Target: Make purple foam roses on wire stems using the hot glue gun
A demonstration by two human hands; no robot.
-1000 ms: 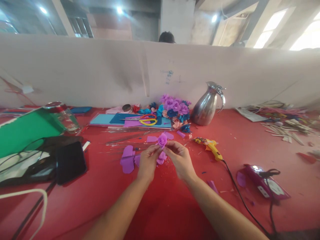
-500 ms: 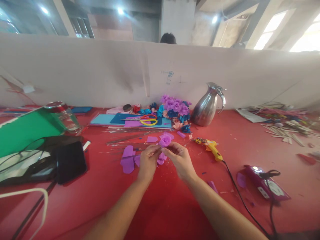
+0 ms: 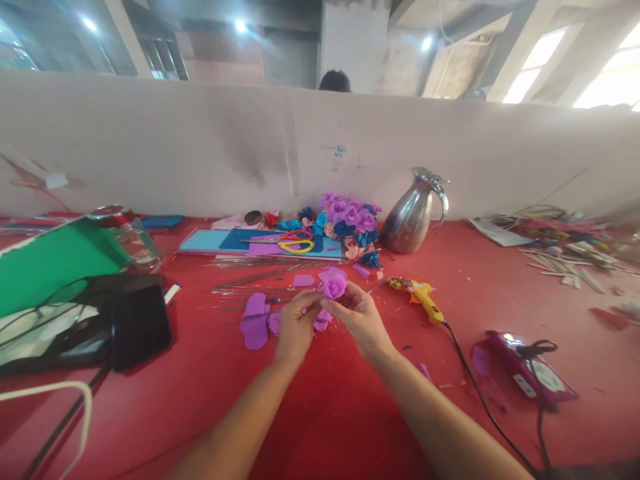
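Both my hands meet over the red table (image 3: 310, 413) and pinch a small purple foam rose (image 3: 334, 285). My left hand (image 3: 295, 328) grips it from below left with curled fingers. My right hand (image 3: 359, 317) closes on it from the right. Loose purple foam petals (image 3: 256, 321) lie on the table just left of my hands. A yellow glue gun (image 3: 424, 297) rests to the right of them, its black cord trailing toward me.
A heap of finished purple, blue and pink foam roses (image 3: 350, 221) sits by the white partition, beside a steel jug (image 3: 414, 212). Scissors (image 3: 293, 241) lie on blue foam sheets. A black pouch (image 3: 131, 321) and green sheet are left; a purple power strip (image 3: 530, 371) is right.
The purple rose has turned and shifted slightly right between my fingers. My hands stay in nearly the same place.
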